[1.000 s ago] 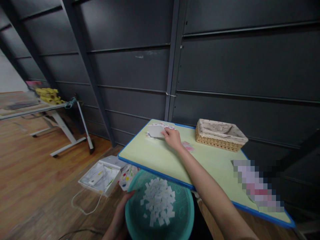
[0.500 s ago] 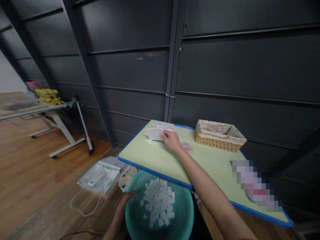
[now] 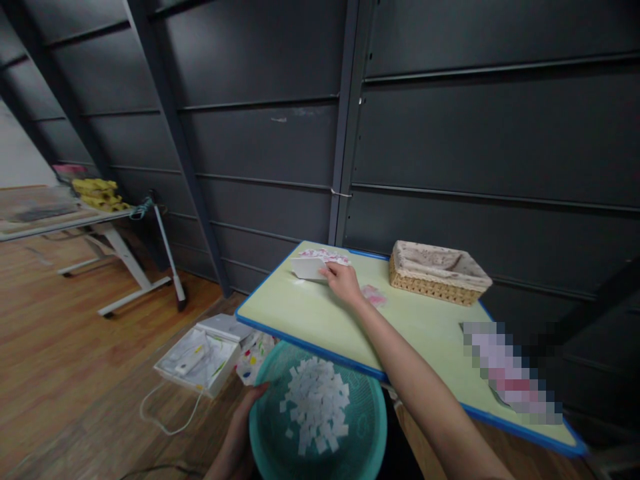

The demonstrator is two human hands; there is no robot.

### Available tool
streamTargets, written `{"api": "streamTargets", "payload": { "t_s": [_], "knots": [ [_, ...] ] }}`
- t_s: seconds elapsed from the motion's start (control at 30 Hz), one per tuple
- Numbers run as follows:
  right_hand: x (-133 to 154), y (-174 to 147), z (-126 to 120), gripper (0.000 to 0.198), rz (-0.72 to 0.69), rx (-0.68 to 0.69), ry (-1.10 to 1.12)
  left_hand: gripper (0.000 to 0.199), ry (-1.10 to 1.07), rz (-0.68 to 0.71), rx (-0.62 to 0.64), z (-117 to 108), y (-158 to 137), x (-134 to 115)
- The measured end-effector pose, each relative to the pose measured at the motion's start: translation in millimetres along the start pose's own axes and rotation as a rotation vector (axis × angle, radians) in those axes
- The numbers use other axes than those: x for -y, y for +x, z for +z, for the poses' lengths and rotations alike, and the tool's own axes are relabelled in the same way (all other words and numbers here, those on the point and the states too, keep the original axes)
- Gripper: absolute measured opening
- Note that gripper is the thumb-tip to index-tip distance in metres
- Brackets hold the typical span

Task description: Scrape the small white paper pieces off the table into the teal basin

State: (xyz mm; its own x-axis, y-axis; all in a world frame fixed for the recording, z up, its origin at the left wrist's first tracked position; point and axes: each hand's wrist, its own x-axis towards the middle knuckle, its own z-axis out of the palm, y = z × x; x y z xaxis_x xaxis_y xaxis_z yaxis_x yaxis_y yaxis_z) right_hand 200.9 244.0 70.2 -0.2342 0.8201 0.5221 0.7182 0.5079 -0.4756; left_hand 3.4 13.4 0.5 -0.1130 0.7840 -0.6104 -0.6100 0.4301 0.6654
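Head view shows the person's two hands well apart. The right hand [image 3: 344, 281] is closed on the edge of a white card [image 3: 306, 269], held tilted at the yellow table [image 3: 285, 307], just in front of pink-and-white scraps [image 3: 327, 254]. The left hand [image 3: 247, 403] clasps the rim of a green basket [image 3: 369, 433] holding white pieces [image 3: 317, 400], thumb inside, other fingers hidden.

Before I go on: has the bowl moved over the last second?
No: the bowl, in the left hand, shows no clear shift against the near table edge.
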Motion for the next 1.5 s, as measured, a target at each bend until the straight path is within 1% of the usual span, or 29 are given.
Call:
{"api": "streamTargets", "payload": {
  "t_s": [0.1,0.23,0.3,0.47,0.53,0.6,0.67,0.77,0.83,1.0,1.1,1.2,1.3,1.4,1.5],
  "knots": [
    [2.4,-1.0,0.5,0.025,-0.005,-0.001,0.006,0.044,-0.01,-0.028,0.016,1.4,-2.3,-0.5],
    [5.5,-1.6,-2.1,0.022,0.016,0.024,-0.064,0.033,-0.028,-0.056,-0.01,3.8,-5.1,-1.4],
    [6.6,-1.6,-6.6,0.022,0.035,0.029,-0.118,0.028,-0.026,-0.046,-0.016,4.0,-5.3,-1.6],
    [6.3,-0.6,-23.6,0.021,0.043,0.044,-0.181,0.024,-0.028,-0.052,-0.013,5.1,-7.2,-2.6],
    [4.9,-0.1,-28.2,0.022,0.053,0.019,-0.179,0.02,0.002,-0.04,-0.036,5.8,-7.9,-3.1],
    [3.2,0.1,-29.7,0.022,0.071,-0.011,-0.175,0.015,0.035,0.003,-0.06,5.4,-6.9,-2.9],
    [1.9,0.1,-29.0,0.022,0.083,-0.019,-0.174,0.014,0.04,0.033,-0.056,3.4,-4.1,-2.0],
    [1.0,0.3,-27.4,0.022,0.086,0.005,-0.162,0.02,-0.007,0.013,0.017,-0.3,0.5,-0.3],
    [0.7,0.8,-27.3,0.022,0.083,0.014,-0.141,0.024,-0.024,0.002,0.033,-1.0,1.3,0.1],
    [0.2,1.8,-28.5,0.023,0.077,-0.01,-0.12,0.035,-0.025,-0.046,0.001,2.5,-2.4,-1.2],
    [0.3,1.4,-28.1,0.024,0.083,0.002,-0.132,0.029,-0.027,-0.046,-0.015,2.5,-2.2,-1.1],
    [0.2,1.0,-27.1,0.023,0.083,-0.013,-0.119,0.026,-0.035,-0.025,0.005,0.9,-1.1,-0.5],
    [-0.1,0.8,-26.2,0.022,0.09,-0.019,-0.127,0.032,-0.04,-0.042,0.014,1.0,-2.4,-0.9],
    [-0.2,1.0,-25.8,0.023,0.091,0.004,-0.13,0.041,-0.045,-0.069,-0.007,2.6,-4.5,-1.9],
    [-0.2,1.5,-26.3,0.024,0.085,0.01,-0.104,0.048,-0.037,-0.048,-0.027,3.4,-4.4,-2.0]
  ]
}}
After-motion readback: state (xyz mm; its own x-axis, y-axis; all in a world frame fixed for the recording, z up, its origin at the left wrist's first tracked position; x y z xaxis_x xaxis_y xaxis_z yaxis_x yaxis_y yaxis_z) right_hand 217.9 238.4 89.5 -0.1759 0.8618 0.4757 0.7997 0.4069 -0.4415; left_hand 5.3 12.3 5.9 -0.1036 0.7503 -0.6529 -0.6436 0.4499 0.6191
